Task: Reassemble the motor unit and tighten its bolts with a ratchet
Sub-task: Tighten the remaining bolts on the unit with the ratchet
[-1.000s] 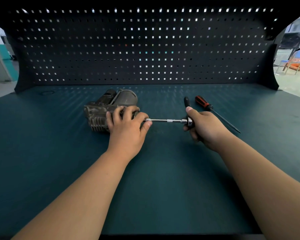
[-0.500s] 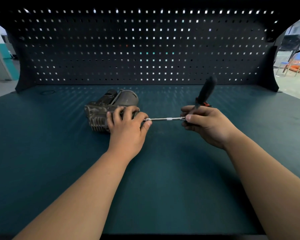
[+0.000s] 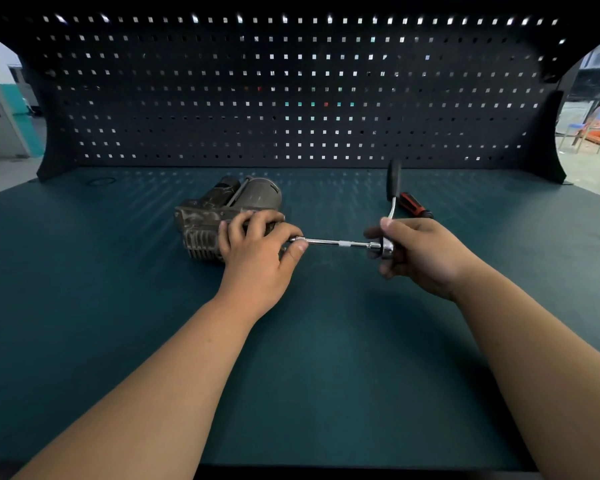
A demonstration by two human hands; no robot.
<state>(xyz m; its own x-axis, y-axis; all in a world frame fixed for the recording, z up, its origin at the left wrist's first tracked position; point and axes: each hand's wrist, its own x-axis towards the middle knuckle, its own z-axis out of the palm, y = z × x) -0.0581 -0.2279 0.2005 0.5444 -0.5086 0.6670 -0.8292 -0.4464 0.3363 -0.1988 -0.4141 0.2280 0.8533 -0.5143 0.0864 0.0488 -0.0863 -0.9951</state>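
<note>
My left hand [image 3: 257, 252] grips the motor [image 3: 219, 216]; my right hand [image 3: 421, 256] grasps the ratchet [image 3: 386, 250]. A screwdriver [image 3: 414, 205] lies on the green bench [image 3: 118, 306], pegboard [image 3: 291, 98] behind.

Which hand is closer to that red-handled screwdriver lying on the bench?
Right. The right hand, gripping the ratchet, is right beside the screwdriver, on its near side. The left hand is far off to its left, holding the motor unit.

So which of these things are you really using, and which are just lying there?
Being used: motor unit; ratchet with its long bar; left hand holding the motor unit; right hand gripping the ratchet.
Just lying about: screwdriver behind the right hand; pegboard at the back.
</note>
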